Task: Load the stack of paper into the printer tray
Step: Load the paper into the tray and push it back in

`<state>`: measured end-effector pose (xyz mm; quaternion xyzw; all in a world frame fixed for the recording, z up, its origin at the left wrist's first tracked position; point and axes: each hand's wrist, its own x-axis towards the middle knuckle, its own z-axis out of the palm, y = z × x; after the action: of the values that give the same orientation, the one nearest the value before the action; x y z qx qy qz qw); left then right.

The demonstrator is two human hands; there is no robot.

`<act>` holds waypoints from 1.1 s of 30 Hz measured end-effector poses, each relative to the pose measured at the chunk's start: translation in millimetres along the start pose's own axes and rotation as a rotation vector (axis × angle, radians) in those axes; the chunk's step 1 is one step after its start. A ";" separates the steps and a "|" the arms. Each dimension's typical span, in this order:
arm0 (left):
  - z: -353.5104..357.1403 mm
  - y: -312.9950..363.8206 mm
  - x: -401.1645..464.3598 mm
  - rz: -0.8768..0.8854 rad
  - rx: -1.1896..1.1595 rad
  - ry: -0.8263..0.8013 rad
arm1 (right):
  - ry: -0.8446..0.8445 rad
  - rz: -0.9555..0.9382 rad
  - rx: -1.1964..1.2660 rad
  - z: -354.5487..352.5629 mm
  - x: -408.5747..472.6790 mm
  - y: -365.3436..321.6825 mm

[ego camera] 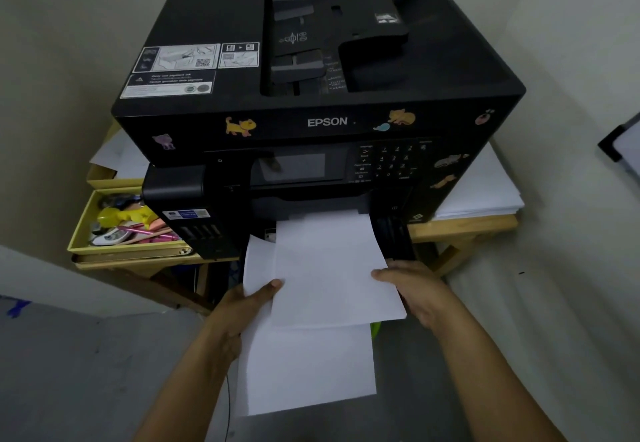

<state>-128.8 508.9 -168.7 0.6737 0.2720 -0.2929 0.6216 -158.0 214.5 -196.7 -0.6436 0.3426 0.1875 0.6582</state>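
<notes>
A black Epson printer (322,102) with animal stickers stands on a wooden table. White paper (329,268) lies across its front opening, the far edge inside the dark slot under the control panel. My left hand (249,306) grips the paper's left side, thumb on top. My right hand (415,289) holds the right edge, thumb on the sheet. A second layer of white paper (308,369) hangs lower, toward me, under the upper sheets. The tray itself is mostly hidden by the paper; a black side part (394,237) shows at the right.
A yellow box (83,230) with pens and small items sits left of the printer. A stack of white sheets (485,192) lies on the wooden table (460,230) at the right. Walls close in on both sides; grey floor is below.
</notes>
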 end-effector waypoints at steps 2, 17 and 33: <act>-1.2 -1.9 -1.4 -0.002 -0.004 -0.003 | 0.029 -0.021 -0.053 1.8 -2.4 0.9; -2.7 5.8 -0.2 -0.002 0.002 -0.048 | 0.105 -0.069 -0.007 11.6 -4.1 3.8; -40.2 -17.4 -20.6 -0.008 0.041 -0.022 | 0.096 -0.020 0.052 13.5 17.3 -3.7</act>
<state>-153.2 550.2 -163.2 0.6820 0.2616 -0.3084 0.6093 -140.6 223.9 -206.9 -0.6380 0.3719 0.1410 0.6593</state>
